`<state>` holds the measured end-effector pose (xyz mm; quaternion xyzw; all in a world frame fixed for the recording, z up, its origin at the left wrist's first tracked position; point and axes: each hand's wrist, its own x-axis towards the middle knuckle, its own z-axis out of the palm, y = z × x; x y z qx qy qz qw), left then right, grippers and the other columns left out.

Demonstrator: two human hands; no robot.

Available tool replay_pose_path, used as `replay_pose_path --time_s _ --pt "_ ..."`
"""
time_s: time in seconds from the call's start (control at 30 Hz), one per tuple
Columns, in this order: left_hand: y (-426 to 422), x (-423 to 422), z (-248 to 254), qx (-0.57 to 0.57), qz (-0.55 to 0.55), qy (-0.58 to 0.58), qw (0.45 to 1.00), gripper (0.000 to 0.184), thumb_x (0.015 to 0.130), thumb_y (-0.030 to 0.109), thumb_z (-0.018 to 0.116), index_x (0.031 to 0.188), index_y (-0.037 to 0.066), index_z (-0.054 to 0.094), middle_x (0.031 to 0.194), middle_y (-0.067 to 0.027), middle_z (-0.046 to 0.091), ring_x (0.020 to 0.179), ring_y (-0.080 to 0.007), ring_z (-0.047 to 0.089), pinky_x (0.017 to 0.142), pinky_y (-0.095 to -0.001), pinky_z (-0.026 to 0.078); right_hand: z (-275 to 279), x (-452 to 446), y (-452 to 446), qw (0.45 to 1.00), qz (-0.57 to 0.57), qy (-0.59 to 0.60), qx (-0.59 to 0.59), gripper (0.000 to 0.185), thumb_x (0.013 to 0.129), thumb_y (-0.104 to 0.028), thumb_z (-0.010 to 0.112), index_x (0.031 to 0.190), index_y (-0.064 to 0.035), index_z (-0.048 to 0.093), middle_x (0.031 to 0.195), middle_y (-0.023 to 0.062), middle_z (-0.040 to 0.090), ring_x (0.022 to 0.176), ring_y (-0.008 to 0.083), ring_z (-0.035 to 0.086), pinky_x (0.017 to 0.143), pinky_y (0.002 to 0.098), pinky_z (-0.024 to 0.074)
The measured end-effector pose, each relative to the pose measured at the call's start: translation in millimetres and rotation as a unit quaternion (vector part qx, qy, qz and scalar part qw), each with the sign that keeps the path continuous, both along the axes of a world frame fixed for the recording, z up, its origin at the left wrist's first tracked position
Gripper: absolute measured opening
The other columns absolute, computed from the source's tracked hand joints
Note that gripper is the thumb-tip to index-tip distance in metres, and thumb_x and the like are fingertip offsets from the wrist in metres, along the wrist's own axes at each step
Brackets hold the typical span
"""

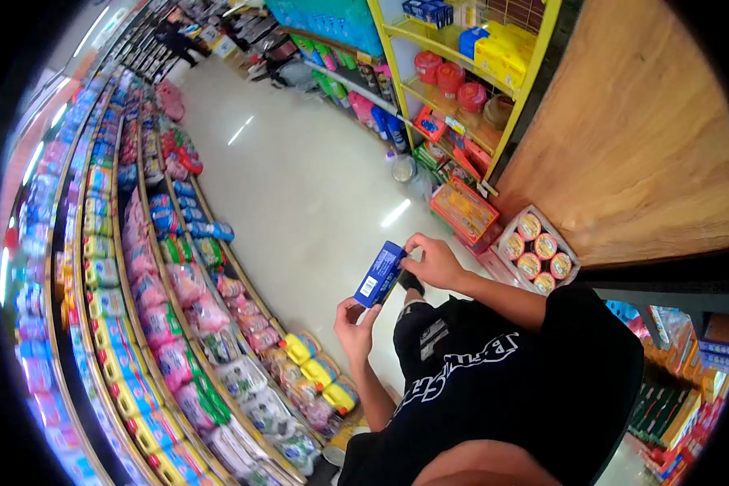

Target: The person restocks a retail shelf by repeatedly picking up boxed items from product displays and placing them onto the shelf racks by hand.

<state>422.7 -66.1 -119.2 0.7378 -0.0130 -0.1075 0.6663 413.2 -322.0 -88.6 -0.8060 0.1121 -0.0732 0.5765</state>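
A small dark blue box (380, 274) with white print and a barcode is held out in front of my body, above the pale floor. The fingers of my left hand (354, 329) grip its lower end, near the barcode. At the upper end, my right hand (434, 261) pinches the box between thumb and fingers. The box is tilted, and its far side is hidden from me.
Curved shelves of bottles and bags (150, 300) run along the left. On the right stand a yellow rack (394, 73), a wooden panel (648, 138) and a carton of round tubs (571, 257). Red boxes (466, 212) lie by the rack. A person (174, 42) is far down the aisle.
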Motion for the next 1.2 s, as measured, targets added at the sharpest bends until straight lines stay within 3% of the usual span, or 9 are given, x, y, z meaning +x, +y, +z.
replay_pose_path --time_s 0.2,0.33,0.47,0.5,0.63,0.73,0.77,1.13,1.2 --pt "-33 188 29 0.089 -0.132 -0.037 0.987 0.044 0.073 0.008 0.09 0.105 0.003 0.06 0.099 -0.0087 0.072 0.093 -0.0187 0.069 0.088 -0.0333 0.055 15 121 -26 0.992 -0.102 0.018 -0.066 0.029 0.081 -0.023 0.075 0.098 -0.0041 0.06 0.084 0.0179 0.069 0.075 0.0358 0.068 0.069 0.0446 0.0517" --pt "-77 288 65 0.138 -0.224 -0.103 0.959 0.044 0.072 0.01 0.09 0.103 0.0 0.061 0.098 -0.0106 0.072 0.094 -0.0213 0.07 0.088 -0.0349 0.055 26 180 -47 0.98 -0.188 0.042 -0.039 0.027 0.082 -0.024 0.075 0.097 -0.0059 0.062 0.072 0.0149 0.066 0.063 0.0289 0.066 0.06 0.0425 0.0491" --pt "-130 357 90 0.126 -0.277 -0.142 0.942 0.042 0.077 0.007 0.086 0.11 0.0 0.062 0.104 -0.0121 0.07 0.098 -0.0227 0.069 0.092 -0.0351 0.055 26 217 -78 0.964 -0.263 0.019 0.013 0.027 0.08 -0.023 0.077 0.094 -0.0058 0.062 0.068 0.0128 0.065 0.059 0.0215 0.065 0.054 0.0378 0.0481" --pt "-145 371 89 0.114 -0.287 -0.146 0.94 0.041 0.078 0.007 0.085 0.111 0.0 0.062 0.105 -0.0122 0.069 0.099 -0.0229 0.068 0.093 -0.035 0.054 26 226 -86 0.959 -0.278 -0.041 -0.022 0.025 0.085 -0.018 0.079 0.093 -0.0054 0.058 0.072 -0.0015 0.062 0.056 0.0035 0.054 0.05 0.0243 0.0414" --pt "-222 419 92 0.022 -0.278 -0.206 0.938 0.039 0.085 0.005 0.078 0.119 -0.001 0.06 0.109 -0.0103 0.06 0.102 -0.0212 0.063 0.093 -0.0338 0.054 19 265 -131 0.934 -0.347 -0.081 0.038 0.022 0.088 -0.008 0.076 0.092 -0.0048 0.055 0.097 0.0009 0.063 0.071 0.0042 0.057 0.058 0.0228 0.0457" --pt "-284 450 108 0.038 -0.3 -0.187 0.934 0.042 0.087 0.007 0.076 0.125 -0.001 0.06 0.114 -0.0112 0.058 0.103 -0.0206 0.062 0.092 -0.0329 0.053 28 299 -165 0.878 -0.416 -0.211 0.108 0.023 0.088 -0.012 0.077 0.095 -0.0037 0.057 0.096 0.007 0.068 0.072 0.0115 0.064 0.062 0.03 0.0524" --pt "-304 458 117 0.04 -0.316 -0.193 0.928 0.046 0.088 0.008 0.075 0.131 0.0 0.058 0.117 -0.012 0.058 0.104 -0.0209 0.062 0.091 -0.0324 0.053 28 306 -179 0.879 -0.409 -0.211 0.128 0.03 0.09 -0.009 0.075 0.108 -0.0021 0.052 0.108 0.0085 0.063 0.091 0.0141 0.065 0.076 0.0302 0.0546" --pt "-515 504 141 -0.085 -0.495 -0.231 0.833 0.059 0.092 0.011 0.072 0.141 -0.003 0.043 0.135 -0.02 0.054 0.125 -0.031 0.057 0.106 -0.0413 0.046 82 365 -289 0.746 -0.555 -0.364 0.046 0.068 0.09 -0.003 0.072 0.144 -0.0028 0.032 0.142 0.0149 0.044 0.134 0.0258 0.044 0.109 0.0432 0.0418" --pt "-549 506 139 -0.106 -0.509 -0.213 0.827 0.061 0.092 0.011 0.071 0.142 -0.003 0.04 0.135 -0.0221 0.053 0.125 -0.0313 0.056 0.105 -0.0414 0.046 92 366 -310 0.743 -0.584 -0.324 0.044 0.069 0.089 -0.005 0.071 0.144 0.0011 0.03 0.137 0.0185 0.047 0.128 0.0269 0.049 0.108 0.0417 0.0429"
